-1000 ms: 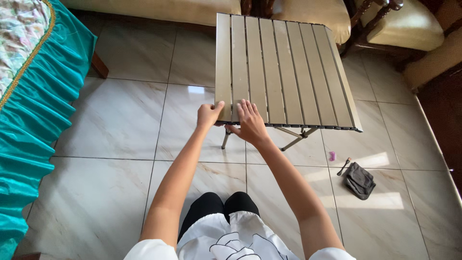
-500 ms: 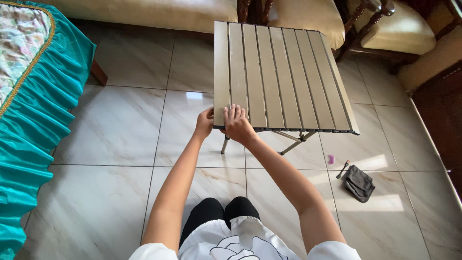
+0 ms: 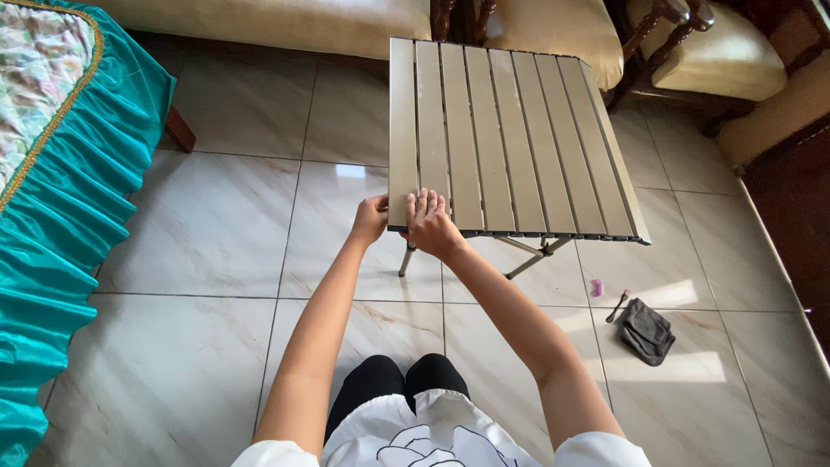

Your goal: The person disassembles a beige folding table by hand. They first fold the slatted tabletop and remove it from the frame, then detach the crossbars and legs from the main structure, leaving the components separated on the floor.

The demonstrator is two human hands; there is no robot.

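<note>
The slatted folding table (image 3: 510,138) stands on the pale marble-patterned floor tiles (image 3: 216,225) straight ahead of me, its top made of long metal slats running away from me, its thin crossed legs (image 3: 527,252) showing under the near edge; I am at its near left corner. My left hand (image 3: 370,220) curls around that corner from the outside, fingers wrapped onto the edge of the outermost slat, though how tightly they close I cannot tell, since the fingertips are hidden from me; my right hand (image 3: 430,223) lies flat on top of the first slats just beside it, fingers together and stretched forward, palm pressing down near the edge; the two hands sit close together, nearly touching. Both my forearms reach out bare from white sleeves, and my knees in black show below them.

To the right of the table, on the floor, a small dark grey pouch (image 3: 647,331) lies crumpled, with a little tool (image 3: 616,305) touching its upper corner and a tiny pink object (image 3: 596,287) just beside that; all three are well apart from my hands. On my left hangs a teal ruffled bed skirt (image 3: 78,225) under a floral cover; beyond the table stand cream cushioned seats (image 3: 285,24) and a wooden-armed chair (image 3: 718,56).
</note>
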